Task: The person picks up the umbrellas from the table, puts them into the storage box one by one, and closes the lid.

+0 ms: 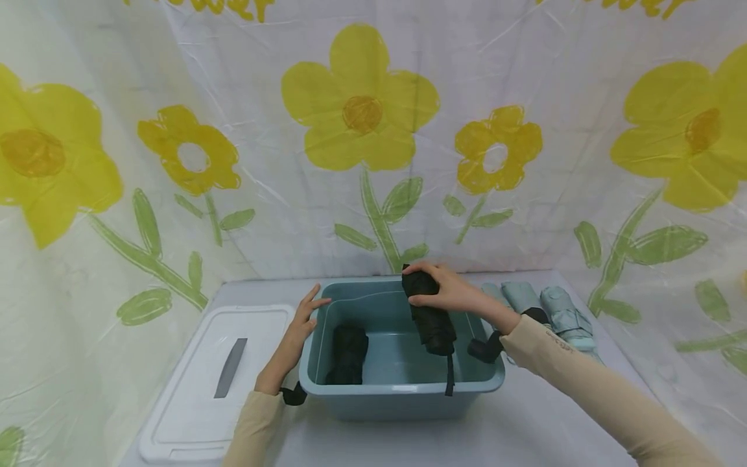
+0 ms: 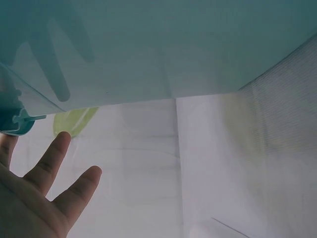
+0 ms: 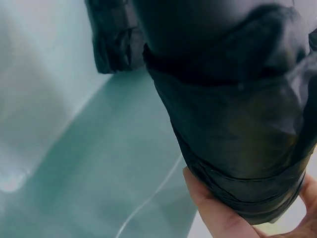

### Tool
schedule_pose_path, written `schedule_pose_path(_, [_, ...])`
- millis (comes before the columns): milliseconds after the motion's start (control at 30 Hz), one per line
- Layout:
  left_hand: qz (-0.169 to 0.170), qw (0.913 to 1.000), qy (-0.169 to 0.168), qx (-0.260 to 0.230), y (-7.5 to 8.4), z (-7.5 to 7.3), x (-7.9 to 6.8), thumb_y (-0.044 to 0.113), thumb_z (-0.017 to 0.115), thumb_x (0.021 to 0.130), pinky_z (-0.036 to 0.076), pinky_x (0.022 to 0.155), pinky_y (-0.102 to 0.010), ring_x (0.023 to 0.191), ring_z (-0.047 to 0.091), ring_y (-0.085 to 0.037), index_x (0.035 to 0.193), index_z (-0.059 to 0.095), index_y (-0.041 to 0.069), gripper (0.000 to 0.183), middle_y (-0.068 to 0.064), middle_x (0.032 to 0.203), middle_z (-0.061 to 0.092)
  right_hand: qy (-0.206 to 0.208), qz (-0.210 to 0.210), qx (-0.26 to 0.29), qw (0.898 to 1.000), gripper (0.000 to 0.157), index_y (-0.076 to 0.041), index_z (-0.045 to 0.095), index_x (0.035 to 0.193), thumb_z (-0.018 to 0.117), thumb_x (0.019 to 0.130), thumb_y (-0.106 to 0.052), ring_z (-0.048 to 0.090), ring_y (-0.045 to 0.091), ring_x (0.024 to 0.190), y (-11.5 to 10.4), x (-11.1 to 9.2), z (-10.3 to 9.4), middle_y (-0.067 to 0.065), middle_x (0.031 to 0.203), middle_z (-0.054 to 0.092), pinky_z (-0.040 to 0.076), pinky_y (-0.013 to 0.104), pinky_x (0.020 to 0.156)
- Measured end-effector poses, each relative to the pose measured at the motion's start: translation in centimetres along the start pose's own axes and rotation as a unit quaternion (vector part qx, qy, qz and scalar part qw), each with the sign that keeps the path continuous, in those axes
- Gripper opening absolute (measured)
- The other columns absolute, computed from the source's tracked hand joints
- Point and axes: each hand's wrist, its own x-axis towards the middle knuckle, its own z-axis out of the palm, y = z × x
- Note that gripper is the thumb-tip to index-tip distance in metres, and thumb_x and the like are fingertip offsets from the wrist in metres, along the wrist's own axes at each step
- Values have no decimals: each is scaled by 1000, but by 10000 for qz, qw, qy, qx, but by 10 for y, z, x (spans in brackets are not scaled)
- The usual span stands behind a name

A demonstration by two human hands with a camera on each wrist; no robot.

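A folded black umbrella [image 1: 430,318] is gripped near its upper end by my right hand [image 1: 449,290], tilted over the right side of a blue-green storage bin [image 1: 403,407]. Its strap dangles past the bin's front rim. In the right wrist view, thumb and fingers press the sides of this umbrella [image 3: 237,134]. My left hand [image 1: 299,324] is at the bin's left rim with its fingers spread; the left wrist view shows the hand [image 2: 44,193] beside the bin's outer wall [image 2: 148,54]. Inside the bin, at the left, lies another folded black umbrella [image 1: 348,353].
A white lid [image 1: 192,383] with a grey handle lies on the table left of the bin. Several folded pale blue umbrellas [image 1: 566,318] lie to the right, partly behind my right forearm. A flower-printed curtain [image 1: 362,214] hangs behind the table.
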Motion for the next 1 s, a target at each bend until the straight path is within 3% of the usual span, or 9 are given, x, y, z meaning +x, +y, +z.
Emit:
schedule_pose_path(400, [-44,10000,39,10,1,1,-1,6,32,96,9,98,-72,139,4,-43,135,39,-5,41,-22,153,7,-220,-55,202,9995,53,-25,45,133,64,85,-37,44,29,109,-10,19,20,13,125,46,41,49,87])
schedule_pose_path(800, [5,10000,55,14,5,0,1,5,32,96,10,98,-72,139,4,-44,134,40,-6,40,-24,152,8,-224,-7,281,9994,50,-30,46,129,65,84,-39,45,25,96,-7,35,41,12,115,48,44,42,79])
schedule_pose_path(1000, [46,10000,47,25,4,0,2,7,32,97,10,98,-72,139,4,-44,134,40,-6,40,-24,152,8,-333,-31,245,9991,49,-29,46,128,65,84,-38,46,25,97,-8,39,52,13,119,46,45,42,78])
